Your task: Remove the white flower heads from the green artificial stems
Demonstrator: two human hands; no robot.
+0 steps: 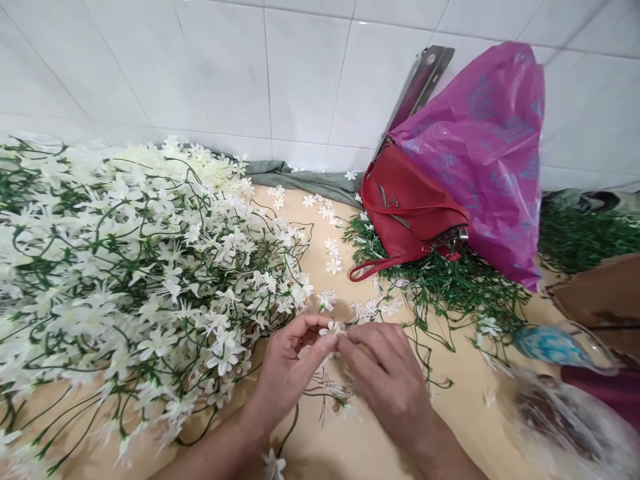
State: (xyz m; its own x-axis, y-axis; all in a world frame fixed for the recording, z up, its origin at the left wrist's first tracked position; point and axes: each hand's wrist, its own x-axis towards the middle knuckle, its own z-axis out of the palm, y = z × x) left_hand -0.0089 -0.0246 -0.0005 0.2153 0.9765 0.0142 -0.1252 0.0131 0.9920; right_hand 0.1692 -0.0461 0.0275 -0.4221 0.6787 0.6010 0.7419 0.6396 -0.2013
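Between my two hands is a small white artificial flower (331, 328), held at the fingertips. My left hand (293, 363) pinches it between thumb and fingers. From the other side, my right hand (383, 367) has its fingers closed against the flower's edge; whether they grip a petal or another small part is hidden. Just beyond the fingers lie white stamen pieces (367, 311) on the tan tabletop (320, 437). Below the hands are more white stamens (327, 385) and a green stem (291, 427). Loose white blossoms (333, 255) are scattered farther back.
A large heap of white flowers on green stems (150, 267) fills the left. At right, a red handbag (405, 200) and a purple plastic bag (495, 147) rest on green stems (440, 287). A clear plastic bag (575, 420) lies front right. A tiled wall (305, 73) stands behind.
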